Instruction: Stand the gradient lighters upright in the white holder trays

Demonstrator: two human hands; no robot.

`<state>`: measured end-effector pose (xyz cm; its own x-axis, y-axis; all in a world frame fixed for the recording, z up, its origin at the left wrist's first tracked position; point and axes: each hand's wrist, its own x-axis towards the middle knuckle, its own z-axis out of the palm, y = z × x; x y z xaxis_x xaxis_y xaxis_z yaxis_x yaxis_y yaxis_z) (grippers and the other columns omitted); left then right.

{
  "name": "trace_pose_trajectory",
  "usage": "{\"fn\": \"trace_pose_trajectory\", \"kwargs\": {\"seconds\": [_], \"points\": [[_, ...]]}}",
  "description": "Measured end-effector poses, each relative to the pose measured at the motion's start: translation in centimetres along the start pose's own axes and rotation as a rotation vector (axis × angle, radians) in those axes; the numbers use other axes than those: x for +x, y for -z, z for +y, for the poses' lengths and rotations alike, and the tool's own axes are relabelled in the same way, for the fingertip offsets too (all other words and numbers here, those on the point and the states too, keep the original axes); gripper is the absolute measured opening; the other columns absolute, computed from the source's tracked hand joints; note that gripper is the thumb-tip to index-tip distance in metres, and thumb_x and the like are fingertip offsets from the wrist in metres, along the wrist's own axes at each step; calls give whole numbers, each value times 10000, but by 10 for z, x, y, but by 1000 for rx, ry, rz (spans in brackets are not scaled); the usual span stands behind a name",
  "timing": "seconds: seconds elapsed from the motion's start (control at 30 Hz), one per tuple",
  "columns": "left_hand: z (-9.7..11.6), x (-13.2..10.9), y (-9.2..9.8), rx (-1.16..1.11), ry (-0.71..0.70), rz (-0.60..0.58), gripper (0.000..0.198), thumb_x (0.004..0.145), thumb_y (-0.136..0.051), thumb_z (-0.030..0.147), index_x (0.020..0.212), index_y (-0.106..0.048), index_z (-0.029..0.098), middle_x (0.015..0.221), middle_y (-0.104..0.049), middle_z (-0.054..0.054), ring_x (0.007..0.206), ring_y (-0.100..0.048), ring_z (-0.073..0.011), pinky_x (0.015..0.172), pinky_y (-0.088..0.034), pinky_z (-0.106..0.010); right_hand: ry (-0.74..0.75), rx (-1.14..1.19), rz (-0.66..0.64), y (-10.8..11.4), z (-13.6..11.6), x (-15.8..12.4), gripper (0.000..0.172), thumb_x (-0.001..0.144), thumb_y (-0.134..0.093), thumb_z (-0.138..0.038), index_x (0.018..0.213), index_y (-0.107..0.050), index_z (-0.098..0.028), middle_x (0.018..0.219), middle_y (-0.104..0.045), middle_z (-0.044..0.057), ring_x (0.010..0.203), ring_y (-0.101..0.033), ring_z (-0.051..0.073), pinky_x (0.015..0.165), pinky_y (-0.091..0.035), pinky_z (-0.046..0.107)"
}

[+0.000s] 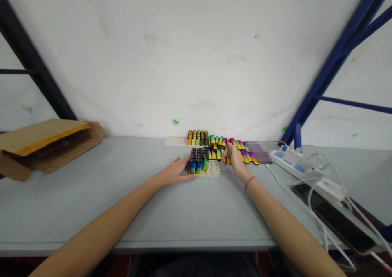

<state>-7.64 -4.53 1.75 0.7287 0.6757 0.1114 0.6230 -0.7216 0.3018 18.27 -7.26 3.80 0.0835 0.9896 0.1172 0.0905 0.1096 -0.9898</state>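
Right hand (pixel 234 159): grip clamped on one lighter (pixel 228 152), long axis roughly upright. The lighter tray (pixel 215 171) lies just beside, at its 8 o'clock. Left hand (pixel 176 171): grip apart, flat against the tray's left edge.

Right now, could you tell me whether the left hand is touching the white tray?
Touching: in the head view the left hand rests fingertips against the white tray, no gap.

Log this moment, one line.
left hand: flat on table, at tray edge | right hand: gripping one lighter | tray: part filled | loose lighters: heap beside right hand
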Motion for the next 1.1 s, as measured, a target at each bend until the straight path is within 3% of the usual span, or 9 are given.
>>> {"fn": "trace_pose_trajectory", "kwargs": {"seconds": [0.3, 0.47, 0.73, 0.93, 1.1], "points": [[-2, 0, -2, -20, -10, 19, 733, 840, -504, 580, 1408, -304, 162, 1446, -367, -136, 1334, -329, -299, 1119, -148, -500, -244, 279, 84, -10, -3, -9, 433, 856, -255, -509, 531, -327, -231, 387, -198, -55, 351, -133, 93, 368, -115, 246], [-2, 0, -1, -2, 1, 0, 719, 848, -489, 569, 1405, -300, 156, 1453, -356, -135, 1341, -317, -295, 1116, -147, -511, -201, 343, 163, -15, -5, -9, 437, 842, -237, -532, 519, -227, -239, 361, -165, -60, 333, -102, 89, 359, -82, 242], [0, 0, 0, -16, -13, 7, 730, 846, -483, 582, 1410, -305, 153, 1450, -361, -135, 1332, -331, -308, 1120, -143, -507, -167, 373, 295, -21, -4, -11, 408, 832, -294, -499, 524, -256, -235, 352, -195, -60, 332, -121, 88, 358, -80, 235], [0, 0, 0, -24, -7, 11, 737, 840, -501, 575, 1413, -299, 159, 1441, -376, -135, 1326, -340, -308, 1116, -149, -509, -177, 435, 276, -18, -8, -12, 381, 825, -294, -466, 528, -237, -234, 363, -184, -61, 326, -108, 84, 347, -70, 233], [-2, 0, -1, -29, -17, 11, 710, 843, -501, 564, 1397, -326, 157, 1430, -392, -138, 1327, -335, -309, 1113, -146, -516, -92, 478, 290, -16, -10, -12, 377, 827, -285, -441, 519, -228, -231, 384, -195, -62, 326, -116, 73, 339, -83, 221]]}}
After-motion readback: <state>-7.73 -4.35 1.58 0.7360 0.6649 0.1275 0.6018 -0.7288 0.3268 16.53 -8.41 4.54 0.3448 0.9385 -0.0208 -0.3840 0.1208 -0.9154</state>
